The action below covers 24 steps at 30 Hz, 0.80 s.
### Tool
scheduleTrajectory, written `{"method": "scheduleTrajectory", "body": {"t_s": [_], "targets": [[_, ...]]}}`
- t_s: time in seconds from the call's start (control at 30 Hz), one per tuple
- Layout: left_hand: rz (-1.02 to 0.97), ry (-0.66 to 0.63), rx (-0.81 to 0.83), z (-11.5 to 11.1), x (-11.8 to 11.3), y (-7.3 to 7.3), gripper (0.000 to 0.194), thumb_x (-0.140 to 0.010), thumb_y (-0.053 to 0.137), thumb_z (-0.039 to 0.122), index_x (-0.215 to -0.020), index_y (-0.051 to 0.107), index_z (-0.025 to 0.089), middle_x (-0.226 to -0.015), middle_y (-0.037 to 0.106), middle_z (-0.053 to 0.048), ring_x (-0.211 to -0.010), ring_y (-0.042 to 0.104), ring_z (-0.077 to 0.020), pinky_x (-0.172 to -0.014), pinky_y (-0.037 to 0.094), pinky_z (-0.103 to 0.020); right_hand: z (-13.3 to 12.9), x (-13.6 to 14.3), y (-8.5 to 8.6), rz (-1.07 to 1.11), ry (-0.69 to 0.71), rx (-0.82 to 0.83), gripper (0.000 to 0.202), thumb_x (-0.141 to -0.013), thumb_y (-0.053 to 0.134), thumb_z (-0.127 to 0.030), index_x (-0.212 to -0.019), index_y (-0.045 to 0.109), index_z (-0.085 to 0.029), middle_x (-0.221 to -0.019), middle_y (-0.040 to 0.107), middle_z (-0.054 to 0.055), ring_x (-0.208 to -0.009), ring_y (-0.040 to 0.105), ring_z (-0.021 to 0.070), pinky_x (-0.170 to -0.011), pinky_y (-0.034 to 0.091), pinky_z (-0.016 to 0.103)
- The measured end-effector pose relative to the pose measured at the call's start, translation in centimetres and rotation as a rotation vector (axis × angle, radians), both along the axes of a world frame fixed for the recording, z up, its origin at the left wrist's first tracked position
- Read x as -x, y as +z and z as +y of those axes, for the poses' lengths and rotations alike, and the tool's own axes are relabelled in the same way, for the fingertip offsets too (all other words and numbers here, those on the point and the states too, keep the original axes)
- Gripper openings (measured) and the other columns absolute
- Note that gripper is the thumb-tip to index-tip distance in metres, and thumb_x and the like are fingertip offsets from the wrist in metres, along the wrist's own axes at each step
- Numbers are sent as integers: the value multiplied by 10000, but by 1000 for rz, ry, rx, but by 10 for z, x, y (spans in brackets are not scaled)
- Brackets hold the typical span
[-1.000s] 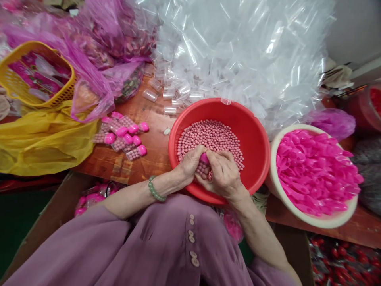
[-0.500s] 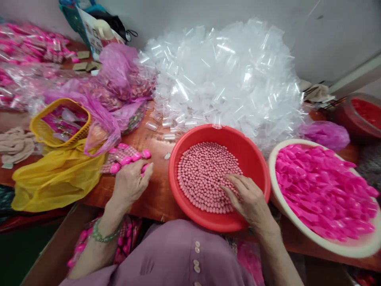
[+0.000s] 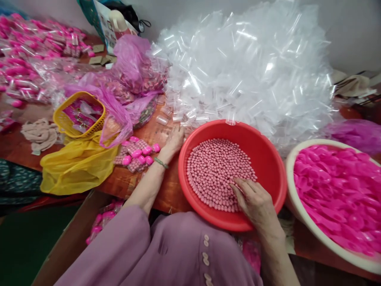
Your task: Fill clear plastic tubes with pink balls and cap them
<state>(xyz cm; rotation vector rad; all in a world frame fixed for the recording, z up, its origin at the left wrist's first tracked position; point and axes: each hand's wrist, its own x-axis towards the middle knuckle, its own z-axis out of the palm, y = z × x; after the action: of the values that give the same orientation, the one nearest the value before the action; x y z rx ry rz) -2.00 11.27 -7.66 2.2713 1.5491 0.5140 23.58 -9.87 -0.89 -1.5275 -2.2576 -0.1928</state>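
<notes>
My left hand [image 3: 175,139] reaches forward at the front edge of a heap of clear plastic tubes [image 3: 244,75], left of the red basin; its fingertips are partly lost among the tubes. Inside the red basin [image 3: 270,159], my right hand [image 3: 253,196] rests at the near right edge of the pink beads [image 3: 217,171], thumb and fingers bent close together; whether a bead is between them is too small to tell. Filled tubes with bright pink ends [image 3: 137,153] lie in a small pile left of my left forearm.
A cream basin of bright pink plastic pieces [image 3: 336,194] stands at the right. On the left are a yellow basket [image 3: 64,129], a yellow bag [image 3: 77,167], purple bags [image 3: 131,51], a beige cloth [image 3: 40,135] and more pink-ended tubes [image 3: 44,37].
My left hand has left the pile of filled tubes and moved forward and right to the clear tubes. My right hand stays at the beads. The view has shifted left.
</notes>
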Motion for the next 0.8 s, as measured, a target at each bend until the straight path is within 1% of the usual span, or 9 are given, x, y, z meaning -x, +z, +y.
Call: {"method": "scheduleTrajectory", "body": {"t_s": [0.1, 0.2, 0.27, 0.37, 0.43, 0.53, 0.6, 0.7, 0.8], "targets": [[-29, 40, 41, 4, 3, -11, 178, -860, 489, 114, -966, 630, 143, -1015, 674, -142, -1039, 590, -248, -979, 451, -409, -1, -1, -2, 14, -16, 15, 151, -949, 564, -228, -1005, 654, -120, -878, 732, 84, -766, 660, 175, -758, 503, 305], [-64, 75, 49, -3, 16, -14, 186, -836, 526, 131, -977, 647, 138, -982, 690, -120, -984, 607, -234, -949, 466, -387, -1, 0, -3, 46, -32, 39, 158, -943, 577, -246, -1008, 666, -132, -878, 736, 78, -768, 667, 175, -764, 518, 306], [-143, 139, 48, -12, 26, -11, 253, -837, 542, 173, -1064, 635, 114, -1016, 688, -123, -964, 622, -221, -905, 491, -364, 0, 0, -3, 73, -27, 48, 153, -940, 581, -244, -1005, 668, -136, -875, 737, 78, -765, 675, 179, -756, 532, 311], [-493, 207, 41, -32, 37, 7, 388, -839, 583, 280, -1189, 592, 113, -1091, 662, -112, -978, 635, -193, -868, 520, -325, 1, -1, -4, 127, -6, 63, 136, -935, 581, -235, -985, 670, -146, -864, 740, 77, -755, 688, 187, -732, 552, 321], [-698, 142, 28, -50, 39, 28, 416, -840, 615, 329, -1216, 586, 154, -1114, 646, -83, -994, 631, -171, -894, 523, -310, 2, 0, -3, 196, 6, 86, 128, -933, 579, -233, -983, 671, -160, -860, 742, 71, -747, 694, 184, -721, 564, 323], [-747, -55, 36, -77, 31, 61, 402, -854, 644, 332, -1224, 595, 180, -1131, 637, -83, -1036, 623, -173, -957, 514, -332, 5, 8, 5, 389, 44, 150, 122, -928, 596, -233, -1013, 663, -178, -879, 743, 58, -772, 705, 164, -726, 577, 293], [-779, -217, 99, -95, 20, 76, 392, -870, 645, 296, -1244, 589, 193, -1166, 639, -97, -1087, 624, -190, -1007, 502, -365, 10, 18, 14, 519, 72, 212, 163, -920, 622, -261, -1059, 653, -182, -904, 743, 56, -801, 708, 155, -731, 579, 275], [-875, -365, 187, -117, -2, 84, 413, -861, 673, 246, -1267, 594, 229, -1283, 597, -106, -1208, 591, -215, -1046, 498, -387, 21, 35, 27, 619, 127, 262, 322, -891, 669, -336, -1167, 615, -179, -995, 731, 74, -860, 700, 164, -770, 577, 293], [-930, -362, 241, -133, -16, 80, 415, -829, 717, 242, -1236, 637, 260, -1439, 488, -105, -1331, 509, -248, -1055, 510, -400, 32, 45, 31, 605, 218, 236, 348, -899, 658, -321, -1200, 588, -163, -1061, 697, 98, -923, 668, 171, -808, 560, 311]]}}
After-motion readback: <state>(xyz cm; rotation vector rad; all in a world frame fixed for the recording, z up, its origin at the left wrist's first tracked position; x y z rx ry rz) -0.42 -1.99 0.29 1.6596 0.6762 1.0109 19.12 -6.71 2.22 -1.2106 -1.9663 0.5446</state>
